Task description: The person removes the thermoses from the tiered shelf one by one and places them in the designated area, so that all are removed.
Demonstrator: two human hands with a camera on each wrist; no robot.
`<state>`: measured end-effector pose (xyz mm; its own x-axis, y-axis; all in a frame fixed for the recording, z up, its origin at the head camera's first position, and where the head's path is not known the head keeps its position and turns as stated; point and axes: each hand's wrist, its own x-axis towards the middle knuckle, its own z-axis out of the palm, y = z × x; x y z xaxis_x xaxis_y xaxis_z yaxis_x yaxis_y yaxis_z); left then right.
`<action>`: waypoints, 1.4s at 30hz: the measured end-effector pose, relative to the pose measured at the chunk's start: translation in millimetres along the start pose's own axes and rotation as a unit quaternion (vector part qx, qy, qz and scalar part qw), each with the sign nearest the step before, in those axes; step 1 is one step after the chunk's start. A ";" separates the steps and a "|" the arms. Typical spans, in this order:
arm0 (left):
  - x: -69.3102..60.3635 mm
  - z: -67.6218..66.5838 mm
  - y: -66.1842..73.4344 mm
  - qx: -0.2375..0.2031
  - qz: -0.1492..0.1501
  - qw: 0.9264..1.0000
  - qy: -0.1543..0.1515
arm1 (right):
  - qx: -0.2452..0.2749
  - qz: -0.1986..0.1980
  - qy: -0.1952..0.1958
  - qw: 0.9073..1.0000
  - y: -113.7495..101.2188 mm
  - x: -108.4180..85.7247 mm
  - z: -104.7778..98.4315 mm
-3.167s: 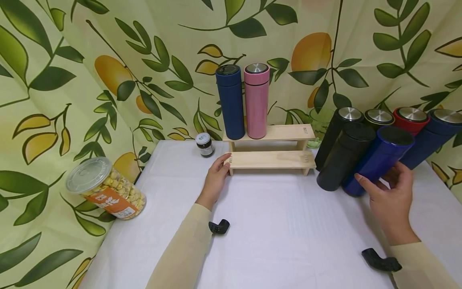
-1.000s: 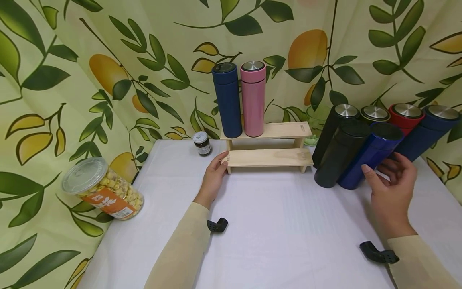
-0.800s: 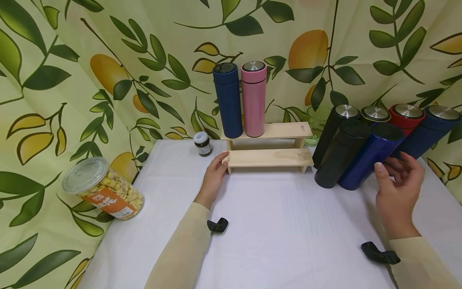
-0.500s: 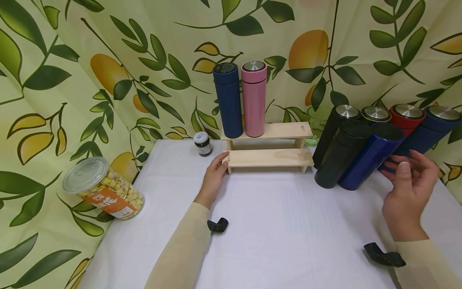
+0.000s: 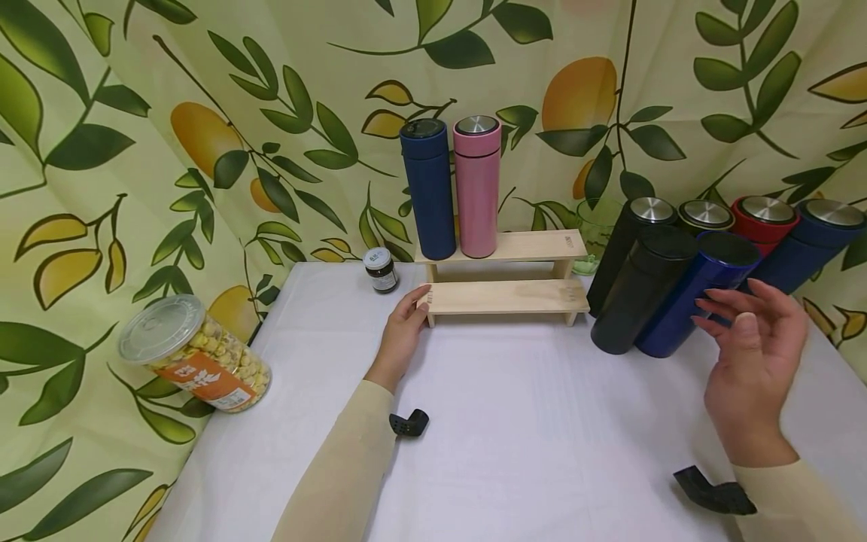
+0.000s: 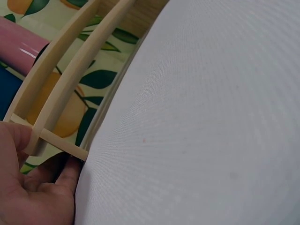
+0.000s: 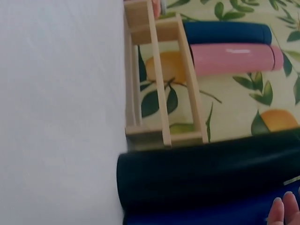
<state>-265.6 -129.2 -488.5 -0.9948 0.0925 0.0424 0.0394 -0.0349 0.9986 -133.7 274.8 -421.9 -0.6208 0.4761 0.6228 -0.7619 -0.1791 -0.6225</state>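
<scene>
My left hand (image 5: 400, 335) pinches the left end of a two-step wooden rack (image 5: 508, 296), thumb on the lower step; the left wrist view shows the hand (image 6: 37, 187) at the rack's end (image 6: 63, 144). On the upper step stand a dark blue bottle (image 5: 430, 192) and a pink bottle (image 5: 478, 192), side by side. My right hand (image 5: 759, 369) is raised, fingers spread and slightly bent, holding nothing, just right of a bright blue bottle (image 5: 698, 297). Whether its fingertips touch that bottle I cannot tell. A black bottle (image 5: 640, 293) stands left of the bright blue one.
Behind these two are another black bottle (image 5: 612, 256), one with a yellowish rim (image 5: 706, 215), a red one (image 5: 765, 226) and a blue one (image 5: 799, 252). A green glass (image 5: 596, 233) is behind the rack. A small jar (image 5: 381, 271) and a snack tub (image 5: 203, 357) are leftward.
My right hand has let go of the bright blue bottle's side, drawn back and turned, its fingers now spread. The left hand's grip on the rack is the same.
</scene>
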 end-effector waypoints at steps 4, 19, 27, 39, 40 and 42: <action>0.8 -0.4 -1.2 -0.005 0.003 1.000 0.000 | -0.013 0.008 -0.045 0.999 3.7 -7.6 4.9; 0.8 0.3 -1.2 0.002 -0.005 1.000 0.002 | -0.048 0.035 -0.141 0.988 15.9 -26.4 18.7; 0.6 0.5 -1.4 -0.002 0.003 1.000 0.003 | -0.044 0.065 -0.178 0.981 24.8 -27.0 39.4; 0.2 -0.7 -3.0 -0.001 -0.001 1.000 0.006 | -0.054 0.105 -0.207 0.971 52.6 -21.0 85.5; 0.3 -0.7 -2.6 0.001 -0.001 1.000 0.007 | -0.057 0.104 -0.209 0.971 55.5 -19.9 89.1; 0.4 -0.8 -2.3 0.003 -0.001 1.000 0.007 | -0.065 0.109 -0.211 0.969 60.7 -17.7 96.2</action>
<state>-266.1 -130.0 -490.8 -0.9961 0.0788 0.0407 0.0386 -0.0286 0.9988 -186.7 172.7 -425.2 -0.8059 0.0403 0.5907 -0.5911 -0.1127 -0.7987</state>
